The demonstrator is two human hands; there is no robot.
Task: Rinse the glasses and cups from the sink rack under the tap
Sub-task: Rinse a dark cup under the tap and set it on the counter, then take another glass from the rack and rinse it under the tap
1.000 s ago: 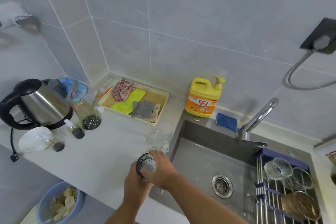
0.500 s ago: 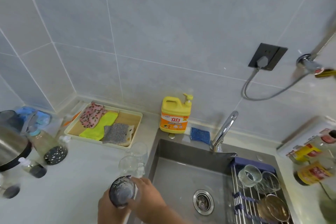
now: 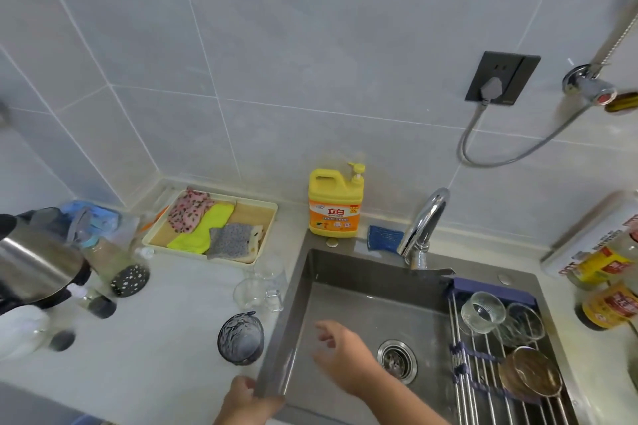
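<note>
A dark patterned glass [image 3: 241, 338] stands on the counter just left of the sink [image 3: 362, 290], free of both hands. Behind it two clear glasses [image 3: 257, 288] stand on the counter. My right hand [image 3: 341, 354] hovers open over the sink basin, holding nothing. My left hand [image 3: 247, 402] rests at the sink's front left corner, fingers loosely curled, empty. The sink rack [image 3: 483, 376] on the right carries clear glasses [image 3: 483, 312] lying on their sides and a brownish cup [image 3: 530, 374]. The chrome tap [image 3: 423, 228] rises behind the sink; no water is visible.
A yellow detergent bottle [image 3: 335, 205] and a blue scouring pad [image 3: 384, 238] sit behind the sink. A tray of cloths [image 3: 266, 238] lies at back left. A steel kettle [image 3: 38, 266] and small bottles [image 3: 127, 278] crowd the left counter. Sauce bottles [image 3: 607, 283] stand at right.
Both hands have let go of the dark patterned glass, which now stands on the counter. My right hand moved right over the sink. The view turned right and up.
</note>
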